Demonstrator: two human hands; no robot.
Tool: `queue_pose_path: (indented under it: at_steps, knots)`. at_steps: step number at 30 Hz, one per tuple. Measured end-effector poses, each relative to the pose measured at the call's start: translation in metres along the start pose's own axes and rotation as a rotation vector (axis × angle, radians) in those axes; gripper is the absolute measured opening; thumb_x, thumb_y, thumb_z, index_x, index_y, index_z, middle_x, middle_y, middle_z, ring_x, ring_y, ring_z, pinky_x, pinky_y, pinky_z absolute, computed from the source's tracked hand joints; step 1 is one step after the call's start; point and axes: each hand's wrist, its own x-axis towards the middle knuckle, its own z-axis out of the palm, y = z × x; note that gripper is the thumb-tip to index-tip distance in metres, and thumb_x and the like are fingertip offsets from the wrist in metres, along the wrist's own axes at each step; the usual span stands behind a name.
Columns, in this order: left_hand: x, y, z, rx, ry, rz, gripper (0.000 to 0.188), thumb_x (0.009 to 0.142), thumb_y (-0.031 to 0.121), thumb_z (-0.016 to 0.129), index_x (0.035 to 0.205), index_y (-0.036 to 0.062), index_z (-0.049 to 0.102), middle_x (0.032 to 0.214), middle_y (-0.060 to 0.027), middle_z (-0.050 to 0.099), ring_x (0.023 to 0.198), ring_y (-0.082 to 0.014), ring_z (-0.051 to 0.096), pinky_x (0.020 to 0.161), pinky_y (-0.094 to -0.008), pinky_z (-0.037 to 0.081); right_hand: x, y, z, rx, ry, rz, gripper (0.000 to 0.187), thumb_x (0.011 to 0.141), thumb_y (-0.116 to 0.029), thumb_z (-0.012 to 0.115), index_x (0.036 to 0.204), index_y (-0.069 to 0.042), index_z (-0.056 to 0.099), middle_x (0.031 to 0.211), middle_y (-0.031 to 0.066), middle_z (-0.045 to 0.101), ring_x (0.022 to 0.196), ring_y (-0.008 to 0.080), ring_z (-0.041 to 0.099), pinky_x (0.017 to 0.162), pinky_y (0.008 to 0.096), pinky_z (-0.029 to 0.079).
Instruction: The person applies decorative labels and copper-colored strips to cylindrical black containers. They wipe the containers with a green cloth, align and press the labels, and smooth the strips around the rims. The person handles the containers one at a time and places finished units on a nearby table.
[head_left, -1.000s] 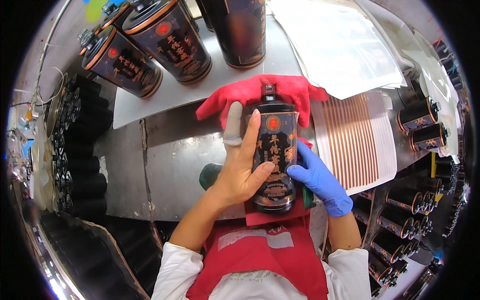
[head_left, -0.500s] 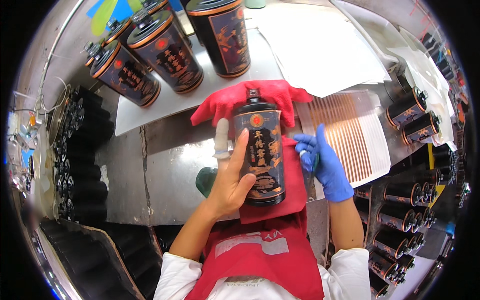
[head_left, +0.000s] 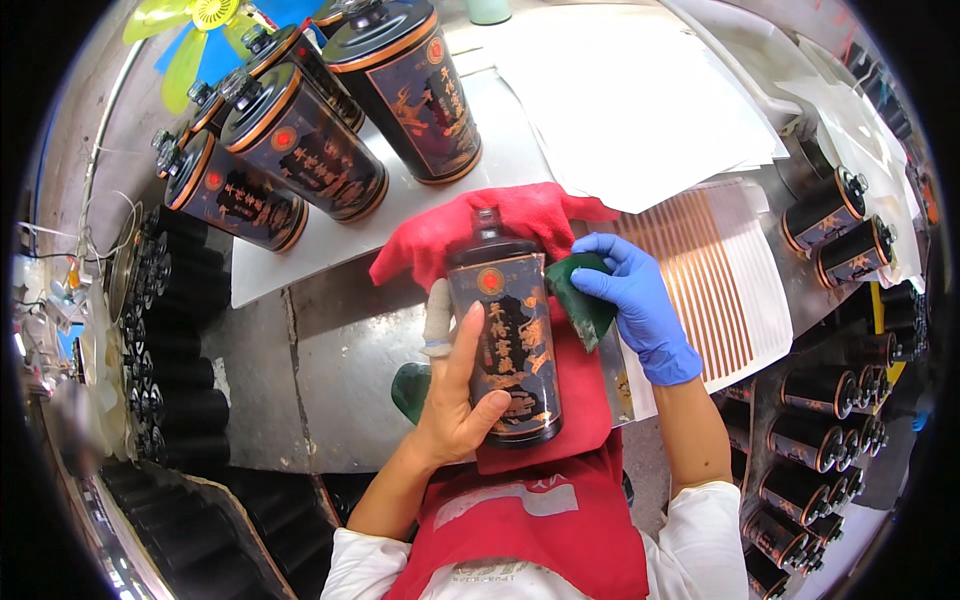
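Observation:
A black bottle (head_left: 515,365) with a dark, gold-patterned label lies on a red cloth (head_left: 580,405), its neck pointing away from me. My left hand (head_left: 450,415) steadies it from the left, with the thumb and a finger across its front. A pale cover sits on one of that hand's fingers. In a blue glove, my right hand (head_left: 640,305) pinches a flat green scraper (head_left: 583,310) beside the bottle's upper right edge. Whether the scraper touches the label is hard to tell. Another green piece (head_left: 408,392) rests on the metal table by my left wrist.
Several labelled bottles (head_left: 305,150) stand at the far left, near a green fan (head_left: 200,45). White sheets (head_left: 620,110) and a copper-striped sheet (head_left: 710,290) lie right. Black bottles (head_left: 180,340) line the left side; more fill racks (head_left: 810,440) at lower right.
My right hand has turned and risen toward the bottle's upper right edge, bringing the green scraper into clear view. The left hand keeps its hold on the bottle. The whole view has shifted slightly.

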Motion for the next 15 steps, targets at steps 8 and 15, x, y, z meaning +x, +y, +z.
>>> queue_pose_path:
  at_steps: [8,15]
  knots:
    - [-0.009,-0.005,-0.001,-0.103,-0.009,-0.11,0.069,0.087,0.029,0.057,0.144,0.006,0.025,0.149,-0.0284,-0.002,0.139,-0.0398,0.008,0.11,-0.0427,0.01,-0.029,-0.005,0.001,-0.154,-0.312,0.191,0.016,0.078,-0.006,0.069,0.092,-0.002,0.064,0.082,-0.0002,0.063,0.076,0.0071,0.058,0.069,0.0205,0.048]
    - [0.005,0.004,-0.011,0.051,-0.02,-0.004,0.059,0.092,0.032,0.05,0.141,0.004,0.032,0.149,-0.0255,-0.007,0.139,-0.0384,0.003,0.111,-0.0429,0.009,-0.078,-0.001,0.015,-0.209,-0.187,0.331,0.011,0.081,-0.009,0.066,0.087,0.0,0.063,0.069,-0.0008,0.057,0.062,0.0047,0.053,0.057,0.0197,0.044]
